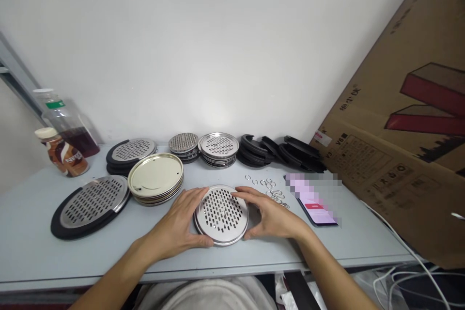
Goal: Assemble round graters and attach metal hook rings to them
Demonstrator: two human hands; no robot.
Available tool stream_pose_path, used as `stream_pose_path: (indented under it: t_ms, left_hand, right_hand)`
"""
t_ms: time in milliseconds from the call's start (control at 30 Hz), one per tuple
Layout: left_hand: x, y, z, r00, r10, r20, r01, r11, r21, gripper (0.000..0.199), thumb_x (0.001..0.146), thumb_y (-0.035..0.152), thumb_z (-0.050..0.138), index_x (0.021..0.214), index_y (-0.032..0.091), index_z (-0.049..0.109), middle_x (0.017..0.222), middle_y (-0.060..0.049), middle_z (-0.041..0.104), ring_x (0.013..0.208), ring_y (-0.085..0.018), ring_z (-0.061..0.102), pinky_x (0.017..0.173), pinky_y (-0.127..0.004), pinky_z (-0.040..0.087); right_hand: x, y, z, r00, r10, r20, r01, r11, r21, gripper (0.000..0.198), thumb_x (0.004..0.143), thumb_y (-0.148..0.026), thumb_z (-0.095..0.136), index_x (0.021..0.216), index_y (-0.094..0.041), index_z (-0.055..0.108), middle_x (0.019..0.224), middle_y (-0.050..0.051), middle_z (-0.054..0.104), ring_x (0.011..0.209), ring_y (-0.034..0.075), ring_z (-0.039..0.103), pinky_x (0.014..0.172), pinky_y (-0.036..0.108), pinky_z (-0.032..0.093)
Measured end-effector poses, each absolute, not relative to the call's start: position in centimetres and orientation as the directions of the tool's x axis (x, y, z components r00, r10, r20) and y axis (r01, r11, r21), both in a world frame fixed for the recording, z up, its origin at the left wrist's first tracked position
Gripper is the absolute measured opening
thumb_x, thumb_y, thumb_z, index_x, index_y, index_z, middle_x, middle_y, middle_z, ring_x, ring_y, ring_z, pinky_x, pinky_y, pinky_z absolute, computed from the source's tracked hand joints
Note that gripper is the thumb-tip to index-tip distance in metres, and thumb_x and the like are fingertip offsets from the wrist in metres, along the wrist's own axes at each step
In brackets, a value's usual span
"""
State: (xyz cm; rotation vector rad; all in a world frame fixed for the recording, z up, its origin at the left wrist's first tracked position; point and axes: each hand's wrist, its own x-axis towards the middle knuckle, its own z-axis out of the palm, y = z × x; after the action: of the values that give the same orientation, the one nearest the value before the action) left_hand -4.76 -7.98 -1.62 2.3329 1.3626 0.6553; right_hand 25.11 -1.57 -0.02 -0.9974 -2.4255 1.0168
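Observation:
A round metal disc with rows of slots point(221, 213) lies low over the table in front of me, with more round metal under its rim. My left hand point(179, 223) curves around its left side, fingers at the back and thumb at the front edge. From the right, my right hand point(271, 215) grips the rim in the same way. Just left of my left hand stands a stack of gold-coloured round lids point(156, 174). Beyond my right hand lie small wire rings and metal clips point(272, 191).
Slotted discs with black rims point(94, 201) lie at left. Along the wall stand stacked grater-like discs point(183, 142), slotted discs point(220, 145) and black curved rim pieces point(254, 147). Bottles point(61, 152) stand far left, a phone point(314, 203) right, a large carton point(392, 155) beyond it.

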Motion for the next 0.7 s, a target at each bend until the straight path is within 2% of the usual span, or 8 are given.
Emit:
stream_pose_path:
  t_ms: [233, 400, 700]
  left_hand:
    - [-4.75, -8.16, -1.56, 0.425, 0.901, 0.091, 0.764, -0.411, 0.497, 0.096, 0.069, 0.067, 0.076, 0.151, 0.034, 0.037, 0.160, -0.010, 0.029, 0.146, -0.040, 0.023, 0.117, -0.061, 0.023]
    - [-4.80, -8.11, -1.66, 0.442, 0.895, 0.066, 0.773, -0.417, 0.479, 0.097, 0.071, 0.068, 0.073, 0.153, 0.036, 0.032, 0.163, -0.009, 0.023, 0.149, -0.039, 0.017, 0.119, -0.063, 0.016]
    - [-4.66, -8.10, -1.43, 0.436, 0.899, 0.049, 0.781, -0.404, 0.477, 0.098, 0.070, 0.065, 0.077, 0.152, 0.038, 0.032, 0.164, -0.007, 0.022, 0.150, -0.037, 0.017, 0.119, -0.062, 0.014]
  right_hand:
    - [24.97, -1.54, -0.29, -0.703, 0.710, 0.036, 0.490, 0.521, -0.699, 0.091, 0.058, -0.049, 0.089, 0.140, -0.030, 0.054, 0.157, 0.010, 0.036, 0.141, 0.036, 0.038, 0.116, 0.049, 0.030]
    - [24.70, -1.73, 0.06, -0.702, 0.711, 0.034, 0.493, 0.519, -0.698, 0.089, 0.058, -0.052, 0.088, 0.138, -0.028, 0.056, 0.157, 0.010, 0.035, 0.141, 0.035, 0.038, 0.117, 0.048, 0.029]
    - [24.57, -1.66, -0.22, -0.702, 0.711, 0.045, 0.462, 0.502, -0.731, 0.092, 0.056, -0.052, 0.089, 0.138, -0.028, 0.057, 0.156, 0.010, 0.038, 0.141, 0.037, 0.038, 0.117, 0.052, 0.028]
